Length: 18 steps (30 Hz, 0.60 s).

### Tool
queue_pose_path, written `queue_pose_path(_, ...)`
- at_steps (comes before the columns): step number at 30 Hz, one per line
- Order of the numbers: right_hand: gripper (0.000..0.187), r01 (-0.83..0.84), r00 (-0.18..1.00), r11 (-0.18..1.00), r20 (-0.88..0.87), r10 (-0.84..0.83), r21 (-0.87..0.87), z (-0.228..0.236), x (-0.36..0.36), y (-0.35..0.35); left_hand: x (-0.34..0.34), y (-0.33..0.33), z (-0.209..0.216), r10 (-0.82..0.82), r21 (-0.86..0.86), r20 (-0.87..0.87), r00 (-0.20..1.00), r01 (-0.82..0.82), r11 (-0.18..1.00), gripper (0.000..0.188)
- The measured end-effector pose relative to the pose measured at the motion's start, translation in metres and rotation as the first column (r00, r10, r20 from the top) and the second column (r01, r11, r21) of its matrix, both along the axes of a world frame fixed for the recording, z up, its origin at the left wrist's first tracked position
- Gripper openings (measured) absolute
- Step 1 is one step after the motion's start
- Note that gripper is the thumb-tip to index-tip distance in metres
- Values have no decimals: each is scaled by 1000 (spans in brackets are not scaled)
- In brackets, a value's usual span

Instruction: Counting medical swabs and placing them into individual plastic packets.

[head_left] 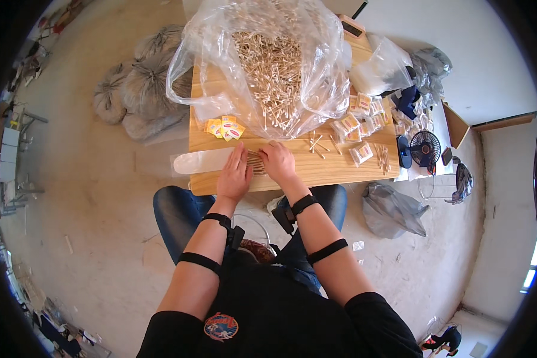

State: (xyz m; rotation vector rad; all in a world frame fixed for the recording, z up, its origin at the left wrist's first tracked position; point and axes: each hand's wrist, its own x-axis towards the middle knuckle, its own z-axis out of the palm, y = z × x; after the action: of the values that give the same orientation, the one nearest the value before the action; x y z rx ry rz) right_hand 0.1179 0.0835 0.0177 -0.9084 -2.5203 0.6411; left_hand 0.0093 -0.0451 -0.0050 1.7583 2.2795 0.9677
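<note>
Near the front edge of the wooden table, a row of cotton swabs (257, 163) lies side by side between my hands. My left hand (235, 174) rests along the row's left side with its fingers straight and flat. On the right, my right hand (278, 161) has its fingers bent onto the row, thumb side toward the swabs; the fingertips are partly hidden. A long white rounded strip (203, 161), with clear film around it, reaches left from under my left hand. Beyond my hands, a large clear plastic bag (324, 89) lies open, heaped with loose swabs (271, 71).
Yellow and white cards (225, 127) lie left of the bag. Filled swab packets (360, 128) and loose swabs (383, 159) are on the right. A small fan (425, 145) stands beyond the table's right edge. Grey sacks (152, 89) sit on the floor at left.
</note>
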Motion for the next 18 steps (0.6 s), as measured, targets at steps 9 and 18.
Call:
queue_pose_path(9,13,-53,995,996,-87,47,-70,-3,-4,4,1,0,9,68,-49,-69,995,-72,996,56)
queue_pose_path(18,43,54,995,997,-86,-50,51,-2,42,-32,-3,-5,2,-3,-92,-127,992,-8,996,50)
